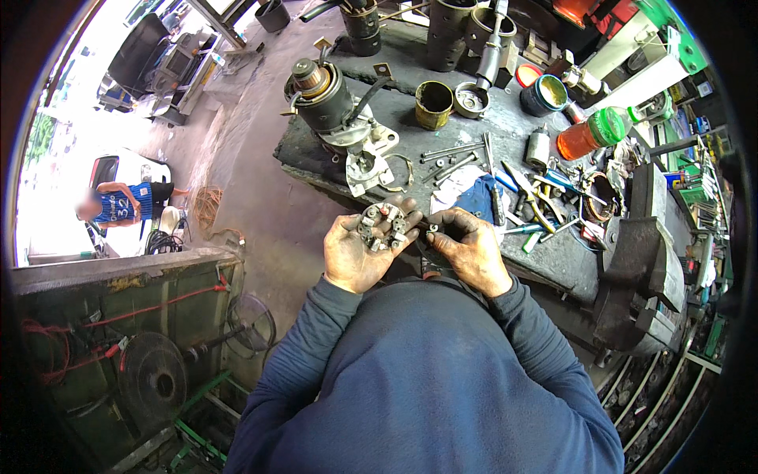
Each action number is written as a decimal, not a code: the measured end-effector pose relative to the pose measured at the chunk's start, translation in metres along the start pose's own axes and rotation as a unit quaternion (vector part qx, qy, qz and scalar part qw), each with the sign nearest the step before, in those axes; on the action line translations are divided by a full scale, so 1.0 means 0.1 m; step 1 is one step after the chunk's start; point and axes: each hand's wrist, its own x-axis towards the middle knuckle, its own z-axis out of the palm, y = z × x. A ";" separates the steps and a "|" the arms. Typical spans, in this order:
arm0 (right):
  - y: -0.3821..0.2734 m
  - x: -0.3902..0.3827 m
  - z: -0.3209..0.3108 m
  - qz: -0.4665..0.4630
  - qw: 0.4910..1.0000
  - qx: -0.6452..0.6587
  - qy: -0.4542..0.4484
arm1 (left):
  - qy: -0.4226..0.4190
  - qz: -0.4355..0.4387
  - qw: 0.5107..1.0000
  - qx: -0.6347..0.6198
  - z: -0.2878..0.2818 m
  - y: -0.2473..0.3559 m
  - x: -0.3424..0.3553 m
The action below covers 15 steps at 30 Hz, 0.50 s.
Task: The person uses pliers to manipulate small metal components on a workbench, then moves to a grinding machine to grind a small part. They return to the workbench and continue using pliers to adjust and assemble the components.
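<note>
On the palm of my left hand [347, 254] lies a round metal brush holder [368, 232], its small blocks spaced around an open middle. The fingers bend up around its edge. Just right of it, my right hand [476, 254] pinches a small metal piece [433, 228] between thumb and fingertips; its kind is too small to make out. Both hands are in front of my body at the bench's near edge. Beyond them a partly dismantled starter motor [325, 107] stands upright, with a pale cast housing [367, 167] at its foot.
Long bolts [455, 167], pliers [545, 213] and screwdrivers crowd the bench [312, 154]. A bottle of orange liquid [584, 141] and a yellowish can [434, 105] stand farther back. At right is a large vise [643, 261]. A fan [154, 383] stands lower left; a person [130, 201] is outside.
</note>
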 end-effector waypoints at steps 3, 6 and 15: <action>0.03 -0.02 -0.03 0.086 0.995 0.057 0.018 | 0.013 -0.015 1.000 0.006 0.00 -0.01 0.02; 0.07 0.01 -0.06 0.084 0.992 0.084 0.033 | -0.011 -0.020 0.999 0.033 0.03 -0.04 0.06; 0.26 0.03 -0.03 -0.025 0.998 0.041 0.036 | 0.076 -0.047 0.987 0.134 0.11 -0.15 0.10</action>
